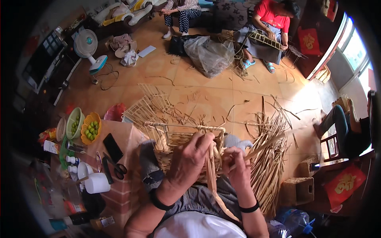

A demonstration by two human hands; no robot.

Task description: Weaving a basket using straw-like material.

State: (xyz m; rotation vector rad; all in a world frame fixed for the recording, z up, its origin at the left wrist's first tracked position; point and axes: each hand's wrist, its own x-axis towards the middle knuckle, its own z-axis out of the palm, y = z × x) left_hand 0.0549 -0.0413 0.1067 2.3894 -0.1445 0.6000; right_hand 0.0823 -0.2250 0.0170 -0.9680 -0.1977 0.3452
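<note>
On my lap sits a partly woven basket [164, 154] of pale dried plant strips on a squared frame. My left hand [189, 158] is closed at its near side, just under the rim, pinching a plant strip [212, 174] that hangs down across my lap. Beside it, my right hand [238, 168] has its fingers curled around another dried strip [266, 146], which sticks out toward the upper right. Both hands hide part of the basket's right side, and the exact crossing of the strips between them cannot be made out.
At left, a table [124, 137] bears scissors [119, 170], a phone [113, 147], a white cup [97, 183] and bowls of green fruit [91, 130]. A bundle of dried strips [270, 158] lies right of my lap. Bare frames [149, 105] stand ahead. Other people sit around.
</note>
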